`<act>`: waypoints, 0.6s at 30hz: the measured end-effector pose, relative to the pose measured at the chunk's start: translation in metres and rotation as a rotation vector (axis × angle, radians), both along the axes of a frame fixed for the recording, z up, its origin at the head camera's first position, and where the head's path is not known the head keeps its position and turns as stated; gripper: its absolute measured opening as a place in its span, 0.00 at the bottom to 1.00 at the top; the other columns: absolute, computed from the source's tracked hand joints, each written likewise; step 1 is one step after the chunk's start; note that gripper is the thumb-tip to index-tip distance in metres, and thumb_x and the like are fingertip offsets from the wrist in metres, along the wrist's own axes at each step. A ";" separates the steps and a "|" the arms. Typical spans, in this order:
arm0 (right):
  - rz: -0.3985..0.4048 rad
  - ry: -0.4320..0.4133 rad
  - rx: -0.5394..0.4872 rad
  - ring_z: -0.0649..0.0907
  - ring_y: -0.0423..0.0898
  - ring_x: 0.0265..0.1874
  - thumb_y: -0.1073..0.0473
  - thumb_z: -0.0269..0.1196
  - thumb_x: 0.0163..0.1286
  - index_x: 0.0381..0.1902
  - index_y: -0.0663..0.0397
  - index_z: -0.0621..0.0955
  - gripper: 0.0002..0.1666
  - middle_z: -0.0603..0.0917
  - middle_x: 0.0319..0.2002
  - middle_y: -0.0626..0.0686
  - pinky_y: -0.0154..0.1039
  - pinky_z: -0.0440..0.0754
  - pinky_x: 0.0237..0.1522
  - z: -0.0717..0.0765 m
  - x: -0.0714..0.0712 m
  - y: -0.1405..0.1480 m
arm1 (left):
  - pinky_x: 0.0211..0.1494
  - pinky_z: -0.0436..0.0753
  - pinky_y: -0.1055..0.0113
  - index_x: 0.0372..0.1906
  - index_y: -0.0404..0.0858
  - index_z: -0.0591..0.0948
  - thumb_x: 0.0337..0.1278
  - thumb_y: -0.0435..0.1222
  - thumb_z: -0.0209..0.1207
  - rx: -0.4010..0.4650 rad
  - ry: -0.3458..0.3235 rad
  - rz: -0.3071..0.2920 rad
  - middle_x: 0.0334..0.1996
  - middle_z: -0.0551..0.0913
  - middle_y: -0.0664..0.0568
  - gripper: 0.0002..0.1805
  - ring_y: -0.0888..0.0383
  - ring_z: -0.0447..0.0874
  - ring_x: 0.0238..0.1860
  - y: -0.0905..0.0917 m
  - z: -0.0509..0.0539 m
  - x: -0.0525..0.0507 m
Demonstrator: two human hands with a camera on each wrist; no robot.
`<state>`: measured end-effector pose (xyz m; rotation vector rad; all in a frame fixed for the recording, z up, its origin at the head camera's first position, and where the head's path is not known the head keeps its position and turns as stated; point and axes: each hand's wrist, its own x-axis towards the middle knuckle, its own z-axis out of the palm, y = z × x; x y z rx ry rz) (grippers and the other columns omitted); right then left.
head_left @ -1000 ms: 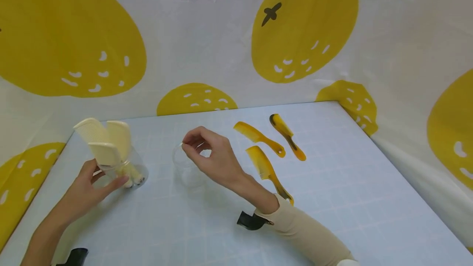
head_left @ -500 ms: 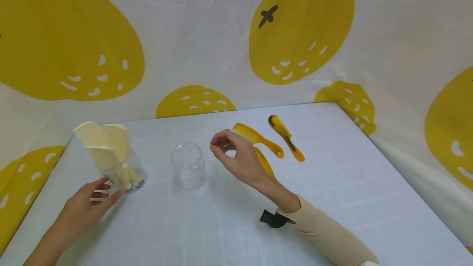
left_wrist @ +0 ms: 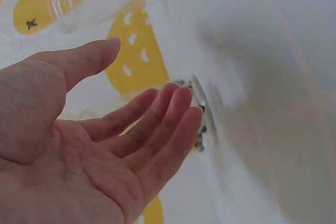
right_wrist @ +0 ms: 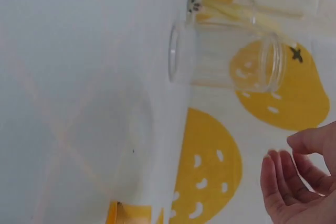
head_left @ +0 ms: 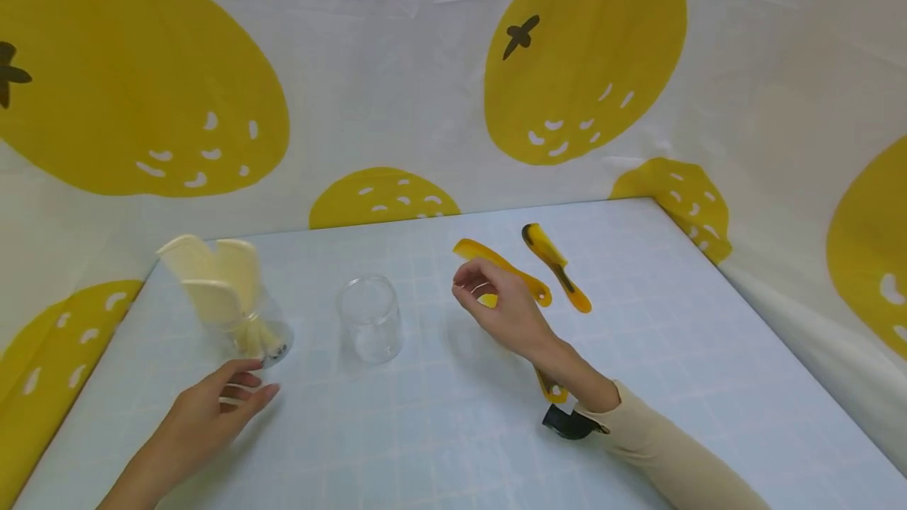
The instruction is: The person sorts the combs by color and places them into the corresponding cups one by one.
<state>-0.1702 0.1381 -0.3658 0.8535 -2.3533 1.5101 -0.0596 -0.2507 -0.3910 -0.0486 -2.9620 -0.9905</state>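
In the head view, several cream combs (head_left: 212, 274) stand in a clear jar (head_left: 279, 329) at the left. Just in front of that jar is my left hand (head_left: 205, 415), its fingers loosely bent and nothing in them. A second clear jar (head_left: 370, 321) stands upright with no comb inside. To its right hovers my right hand (head_left: 506, 309), fingers relaxed and holding nothing, above the amber combs. One amber comb (head_left: 520, 274) lies partly behind this hand. Another amber comb (head_left: 553, 392) is mostly hidden under the hand and wrist. A darker mottled comb (head_left: 556, 266) lies farther back.
The table (head_left: 397, 447) has a pale blue checked cover. Behind it hangs a white cloth (head_left: 397, 85) with big yellow fruit prints. Each wrist wears a camera; the right wrist's black mount (head_left: 567, 422) shows.
My right hand has left the rim of the middle jar and moved right over the amber combs. My left hand has let go of the comb-filled jar and drawn back toward me.
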 end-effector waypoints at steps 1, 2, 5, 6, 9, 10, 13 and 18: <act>-0.003 -0.009 0.008 0.84 0.42 0.40 0.66 0.68 0.70 0.45 0.57 0.81 0.08 0.84 0.40 0.48 0.37 0.86 0.46 -0.001 0.000 0.003 | 0.39 0.85 0.70 0.59 0.31 0.79 0.64 0.42 0.70 0.011 0.013 -0.004 0.42 0.85 0.50 0.25 0.58 0.87 0.38 0.004 0.001 0.000; -0.006 -0.019 0.017 0.84 0.42 0.40 0.66 0.68 0.70 0.46 0.57 0.81 0.09 0.84 0.40 0.48 0.37 0.86 0.47 -0.002 0.000 0.006 | 0.40 0.85 0.71 0.59 0.32 0.79 0.64 0.42 0.70 0.022 0.023 -0.010 0.42 0.85 0.51 0.25 0.61 0.86 0.38 0.009 0.002 0.000; -0.015 -0.038 0.051 0.84 0.42 0.41 0.66 0.69 0.70 0.47 0.59 0.80 0.10 0.84 0.42 0.52 0.37 0.86 0.48 -0.005 -0.001 0.013 | 0.42 0.85 0.71 0.61 0.33 0.78 0.64 0.41 0.69 0.063 0.044 -0.032 0.43 0.85 0.50 0.25 0.63 0.85 0.39 0.020 0.004 -0.002; -0.016 -0.039 0.061 0.84 0.42 0.42 0.66 0.69 0.70 0.47 0.59 0.80 0.11 0.84 0.43 0.54 0.37 0.86 0.49 -0.006 -0.001 0.016 | 0.43 0.85 0.71 0.62 0.33 0.78 0.65 0.42 0.69 0.076 0.044 -0.038 0.44 0.85 0.50 0.26 0.62 0.85 0.41 0.023 0.006 -0.003; -0.013 -0.019 0.090 0.84 0.44 0.42 0.67 0.69 0.69 0.49 0.61 0.80 0.12 0.84 0.44 0.57 0.40 0.87 0.48 -0.008 -0.002 0.024 | 0.46 0.86 0.71 0.64 0.33 0.75 0.66 0.44 0.68 0.109 0.037 -0.052 0.47 0.84 0.48 0.28 0.57 0.86 0.44 0.033 0.010 -0.006; -0.012 -0.007 0.100 0.84 0.46 0.42 0.68 0.69 0.69 0.49 0.60 0.80 0.13 0.84 0.44 0.58 0.42 0.87 0.48 -0.009 -0.003 0.026 | 0.47 0.86 0.70 0.65 0.33 0.75 0.66 0.44 0.68 0.120 0.042 -0.058 0.48 0.84 0.47 0.29 0.55 0.86 0.45 0.036 0.011 -0.007; -0.005 0.026 0.133 0.85 0.51 0.44 0.69 0.68 0.69 0.51 0.62 0.79 0.14 0.84 0.45 0.57 0.48 0.87 0.47 -0.012 -0.004 0.035 | 0.50 0.86 0.68 0.66 0.34 0.74 0.67 0.44 0.67 0.145 0.072 -0.076 0.50 0.84 0.46 0.29 0.52 0.86 0.47 0.044 0.014 -0.012; -0.007 0.029 0.217 0.84 0.57 0.47 0.69 0.67 0.69 0.54 0.65 0.78 0.17 0.82 0.49 0.61 0.53 0.86 0.48 -0.015 -0.004 0.049 | 0.54 0.86 0.62 0.67 0.32 0.73 0.67 0.41 0.68 0.200 0.123 -0.116 0.53 0.83 0.42 0.30 0.48 0.85 0.51 0.055 0.014 -0.020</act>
